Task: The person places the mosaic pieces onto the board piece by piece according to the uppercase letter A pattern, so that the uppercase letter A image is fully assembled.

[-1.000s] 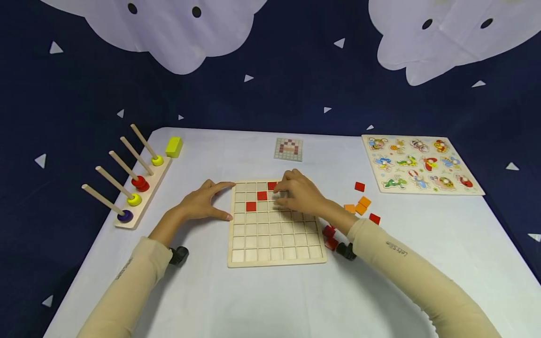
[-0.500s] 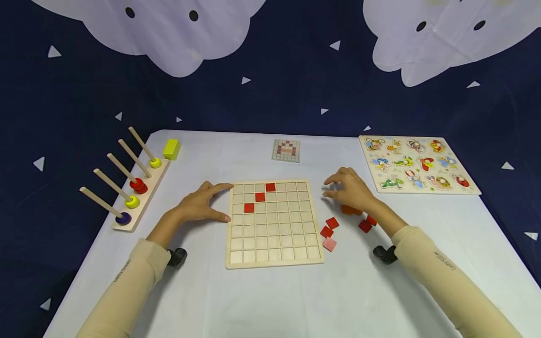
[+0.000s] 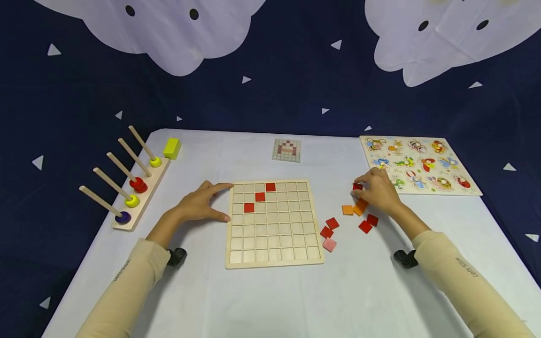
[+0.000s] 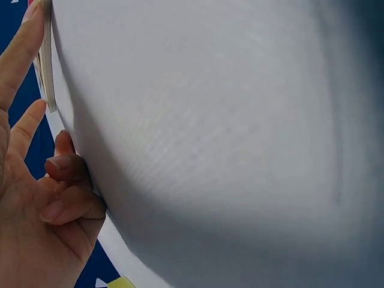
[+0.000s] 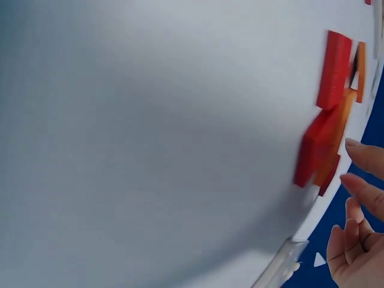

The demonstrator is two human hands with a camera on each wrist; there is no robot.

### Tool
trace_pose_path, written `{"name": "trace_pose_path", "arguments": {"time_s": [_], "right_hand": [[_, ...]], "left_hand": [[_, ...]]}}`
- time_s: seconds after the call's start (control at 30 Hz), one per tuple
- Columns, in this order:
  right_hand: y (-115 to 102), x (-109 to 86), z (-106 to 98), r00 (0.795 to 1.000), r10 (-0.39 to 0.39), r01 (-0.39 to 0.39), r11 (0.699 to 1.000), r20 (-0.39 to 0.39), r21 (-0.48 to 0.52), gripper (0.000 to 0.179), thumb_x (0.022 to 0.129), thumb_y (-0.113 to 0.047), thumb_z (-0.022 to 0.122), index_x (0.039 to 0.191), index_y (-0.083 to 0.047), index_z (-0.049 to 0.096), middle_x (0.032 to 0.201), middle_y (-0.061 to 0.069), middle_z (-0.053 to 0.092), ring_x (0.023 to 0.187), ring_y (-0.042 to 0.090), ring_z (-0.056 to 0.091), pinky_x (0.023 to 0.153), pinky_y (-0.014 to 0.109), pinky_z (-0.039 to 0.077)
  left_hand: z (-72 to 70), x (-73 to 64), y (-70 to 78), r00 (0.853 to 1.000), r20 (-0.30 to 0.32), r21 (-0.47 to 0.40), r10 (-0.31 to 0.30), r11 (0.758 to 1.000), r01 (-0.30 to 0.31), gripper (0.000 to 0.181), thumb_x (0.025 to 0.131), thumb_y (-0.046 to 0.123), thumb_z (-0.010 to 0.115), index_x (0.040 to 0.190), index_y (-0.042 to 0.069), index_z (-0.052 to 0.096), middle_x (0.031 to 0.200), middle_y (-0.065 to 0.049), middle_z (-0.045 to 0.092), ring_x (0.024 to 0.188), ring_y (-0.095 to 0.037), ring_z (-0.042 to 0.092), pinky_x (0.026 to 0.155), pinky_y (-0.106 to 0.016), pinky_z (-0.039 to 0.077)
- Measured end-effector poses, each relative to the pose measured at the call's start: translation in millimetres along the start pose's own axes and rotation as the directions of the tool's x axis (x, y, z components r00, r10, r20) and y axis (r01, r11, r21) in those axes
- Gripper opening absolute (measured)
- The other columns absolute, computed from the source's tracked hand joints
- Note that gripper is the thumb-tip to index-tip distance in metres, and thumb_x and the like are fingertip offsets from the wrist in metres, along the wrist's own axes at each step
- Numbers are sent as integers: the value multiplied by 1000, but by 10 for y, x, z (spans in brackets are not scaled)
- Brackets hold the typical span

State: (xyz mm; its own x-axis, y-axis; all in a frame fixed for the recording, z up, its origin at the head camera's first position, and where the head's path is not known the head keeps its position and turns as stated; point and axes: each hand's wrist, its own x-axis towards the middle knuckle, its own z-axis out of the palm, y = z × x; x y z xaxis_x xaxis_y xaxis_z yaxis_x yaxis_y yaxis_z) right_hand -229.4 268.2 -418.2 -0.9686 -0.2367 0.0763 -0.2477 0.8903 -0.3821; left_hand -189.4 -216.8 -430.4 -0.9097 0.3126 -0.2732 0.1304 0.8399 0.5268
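Observation:
A square wooden grid board (image 3: 267, 265) lies on the table, three red tiles (image 3: 259, 197) forming a diagonal in its upper cells. My left hand (image 3: 202, 203) rests at the board's left edge, thumb and index finger spread, their tips touching the frame. To the right of the board, my right hand (image 3: 380, 191) has its thumb and index finger on opposite sides of a loose red tile (image 3: 358, 186), which lies on the table. Close to that hand are orange tiles (image 3: 348, 210) and two more red tiles (image 3: 365, 227).
More red tiles (image 3: 326, 232) and a pink tile (image 3: 329, 244) lie by the board's right edge. Behind it is a small pattern card (image 3: 287, 150). A pegged bead stand (image 3: 143, 197) and a yellow block (image 3: 172, 148) stand left; an insect puzzle (image 3: 418, 164) lies right.
My right hand has left the board's top row, where a red tile now shows fully, and moved right to the loose red tile. My left hand has stayed at the board's edge.

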Motion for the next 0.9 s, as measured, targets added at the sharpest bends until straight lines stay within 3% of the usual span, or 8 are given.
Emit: {"name": "trace_pose_path", "arguments": {"time_s": [0.37,0.53,0.73,0.9], "right_hand": [[89,-61,42,999,34,-34,999,6,-7,32,87,-15,73,108,10,71,104,24,54,102,38,43,88,53,37],[92,-60,50,996,-67,65,997,-58,-35,26,84,-14,77,96,8,74,95,18,55,95,33,44,81,48,38],[-54,-48,158,970,-195,193,981,-146,-29,24,78,-14,82,91,4,75,92,12,55,89,26,43,74,40,37],[-303,2,240,957,-264,263,964,-123,-28,24,77,-16,83,91,3,75,93,10,55,89,25,43,75,41,40]], "left_hand": [[-6,-6,-6,1000,2,0,1,1000,-1,99,68,55,86,152,30,38,109,-9,43,86,-23,46,69,-34,36],[-9,-2,-2,1000,3,-7,4,1000,-4,100,68,55,86,152,31,39,110,-9,44,87,-24,47,70,-34,37],[-13,5,12,1000,9,-1,0,1000,0,100,68,55,86,152,32,38,111,-9,44,89,-24,48,71,-34,38],[-17,-2,5,1000,6,2,-7,1000,7,100,67,54,86,152,32,38,111,-8,44,88,-24,48,71,-34,37]]}}
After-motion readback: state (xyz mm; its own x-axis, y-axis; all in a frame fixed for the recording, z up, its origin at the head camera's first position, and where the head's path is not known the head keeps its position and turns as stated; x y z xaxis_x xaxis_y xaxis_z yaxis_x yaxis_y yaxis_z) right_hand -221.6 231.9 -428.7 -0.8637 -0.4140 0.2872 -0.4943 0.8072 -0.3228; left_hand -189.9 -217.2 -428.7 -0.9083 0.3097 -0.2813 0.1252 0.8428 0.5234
